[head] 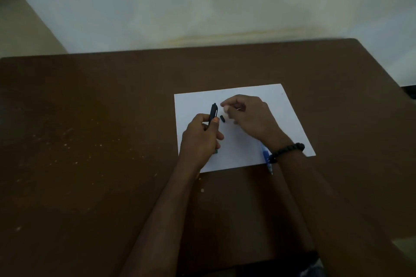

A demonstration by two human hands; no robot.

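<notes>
In the head view, a brown table (90,141) fills the lower two thirds of the frame, with a pale wall (202,2) across the top. A sheet of white paper (286,114) lies flat on the table right of centre, its edges slightly askew to the table's edge. The left hand (201,139) sits over the lower left part of the sheet, its fingers and thumb wrapped round a dark pen (213,113). The pen stands nearly upright in the frame, its upper end with the clip rising clear above the thumb. A small green bit (216,152) peeks out under this hand; whether it belongs to the pen cannot be told. The right hand (248,117) hovers over the middle of the sheet, just right of the pen, with its fingers curled inward and thumb and forefinger drawn close together. A faint glint shows by the fingers, but the dim light does not reveal whether they pinch anything. Between the two hands a small black piece (222,118) lies on the paper, just right of the left thumb and touched by neither hand. A beaded bracelet (287,151) circles the right wrist. Under that wrist, at the sheet's lower right edge, a blue pen (267,158) lies partly on the paper and partly on the table.
</notes>
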